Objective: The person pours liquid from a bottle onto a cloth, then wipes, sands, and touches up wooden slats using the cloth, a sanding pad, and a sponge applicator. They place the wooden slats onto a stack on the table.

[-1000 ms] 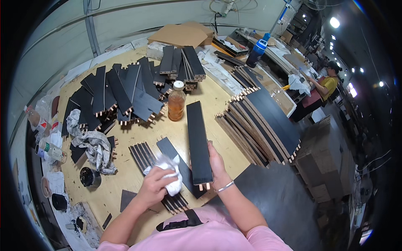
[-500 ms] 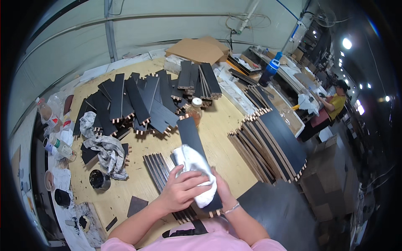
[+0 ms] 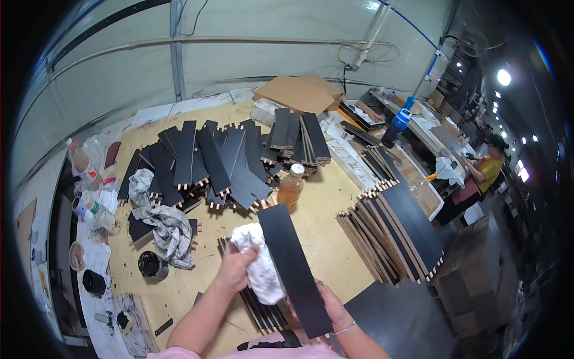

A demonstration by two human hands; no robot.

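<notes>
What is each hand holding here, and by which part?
Left hand grips a crumpled white cloth by its top; right hand holds the long black board near its lower end.

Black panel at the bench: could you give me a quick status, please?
Left hand grips white rag beside black panel. Right hand holds its near end. Amber bottle stands beyond.

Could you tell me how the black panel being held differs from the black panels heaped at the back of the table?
The held panel is alone, gripped at its near end by the right hand while the left hand presses a white cloth beside it. The heaped panels lie untouched, overlapping at mixed angles. Both are long, flat and black.
</notes>
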